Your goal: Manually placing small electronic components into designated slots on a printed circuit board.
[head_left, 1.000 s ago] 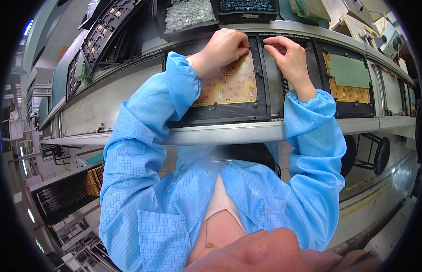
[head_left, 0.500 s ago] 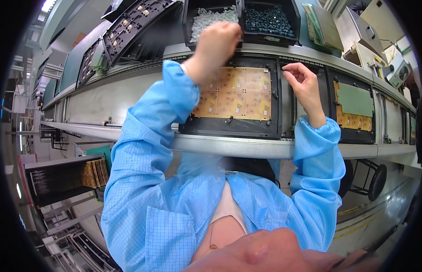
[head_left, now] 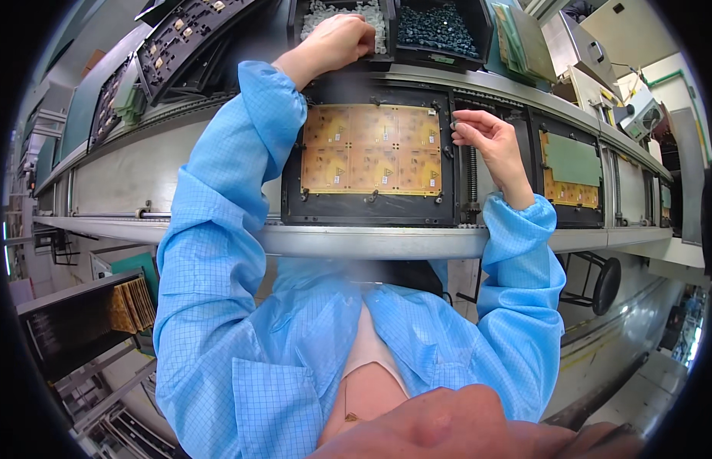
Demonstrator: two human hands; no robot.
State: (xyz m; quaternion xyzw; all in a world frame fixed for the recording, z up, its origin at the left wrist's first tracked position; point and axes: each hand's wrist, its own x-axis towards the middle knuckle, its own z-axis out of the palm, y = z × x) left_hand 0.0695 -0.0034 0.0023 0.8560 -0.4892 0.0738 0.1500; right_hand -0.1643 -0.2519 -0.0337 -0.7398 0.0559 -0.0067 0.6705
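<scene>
While the left hand (head_left: 337, 40) grasps white parts (head_left: 325, 11), the right hand (head_left: 482, 134) pinches beside the panel (head_left: 371, 149).

Orange-tan circuit panel (head_left: 371, 149); black frame (head_left: 369, 208); blue grid-checked sleeves (head_left: 218, 214)

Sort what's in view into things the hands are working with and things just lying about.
In use: left hand in the bin of white parts; right hand beside the orange circuit panel in its black carrier.
Lying about: bin of dark parts; next carrier's green-and-orange board; stool.
</scene>
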